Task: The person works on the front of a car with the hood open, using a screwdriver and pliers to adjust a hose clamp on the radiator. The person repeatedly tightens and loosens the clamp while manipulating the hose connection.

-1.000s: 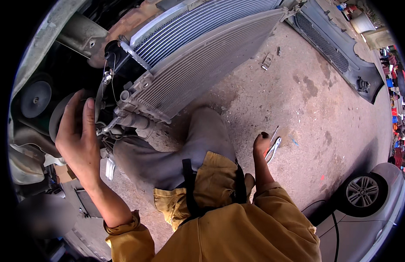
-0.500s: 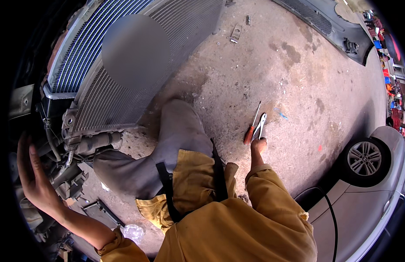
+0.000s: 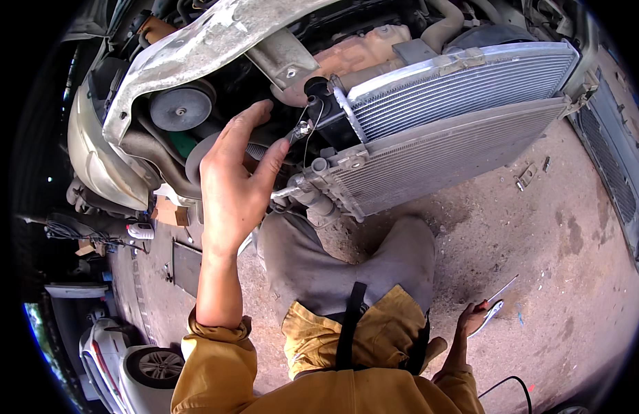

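My left hand [image 3: 233, 183] is raised at the front of a car with its bumper off. Its fingers are spread and its thumb is apart from them, close to a small metal fitting [image 3: 303, 128] and a thin wire beside the radiator [image 3: 464, 79]. Nothing shows in its grasp. Down on the ground to the right, my right hand [image 3: 473, 317] is closed over the handle end of a screwdriver, whose thin shaft [image 3: 504, 287] sticks out past the fingers. Pliers [image 3: 490, 316] lie right beside that hand, their handles partly covered.
Below the radiator sits a grey condenser [image 3: 457, 155], close to my knees. A metal front beam [image 3: 216, 41] and a headlight [image 3: 102, 148] are at the upper left. A loose bracket [image 3: 526, 177] lies on the ground, and a removed bumper [image 3: 612, 138] at the right. A black cable [image 3: 516, 378] curves lower right.
The view has swung left toward the car's front. My left hand now shows near the radiator's side. My right hand has shifted from the pliers' handles onto the screwdriver's handle.
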### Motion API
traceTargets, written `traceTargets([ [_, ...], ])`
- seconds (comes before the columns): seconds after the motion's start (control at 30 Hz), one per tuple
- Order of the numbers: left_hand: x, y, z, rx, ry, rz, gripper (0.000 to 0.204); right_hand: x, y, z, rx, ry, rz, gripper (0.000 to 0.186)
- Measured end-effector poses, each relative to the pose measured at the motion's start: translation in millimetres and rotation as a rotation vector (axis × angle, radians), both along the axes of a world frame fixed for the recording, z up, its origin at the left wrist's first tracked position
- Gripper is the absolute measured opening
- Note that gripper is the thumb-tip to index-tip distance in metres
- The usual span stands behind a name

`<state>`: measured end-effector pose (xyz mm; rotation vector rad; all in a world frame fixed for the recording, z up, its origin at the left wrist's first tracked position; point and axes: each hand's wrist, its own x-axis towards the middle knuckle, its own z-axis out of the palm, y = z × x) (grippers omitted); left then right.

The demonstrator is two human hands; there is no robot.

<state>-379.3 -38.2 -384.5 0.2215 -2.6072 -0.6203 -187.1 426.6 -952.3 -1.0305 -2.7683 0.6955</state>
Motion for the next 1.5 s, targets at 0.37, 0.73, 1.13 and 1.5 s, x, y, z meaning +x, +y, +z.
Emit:
traceTargets([
  [0.37,-5,-25,-42,-0.092,0.029,-0.053,0.043,-95,-205,421,-0.594,0.679,1.097,0.057],
  [0.73,-2,-31,-41,-0.007,0.039,-0.052,0.033,-118,-244,503,-0.202,0.623,1.234,0.056],
  [1.13,-3,-40,-44,-0.103,0.011,-0.081,0.028,-109,-244,537,-0.039,0.467,1.218,0.059],
  [1.5,-7,-41,-56,-0.124,0.129,-0.068,0.028,-119,-250,614,0.587,0.342,1.407,0.059],
])
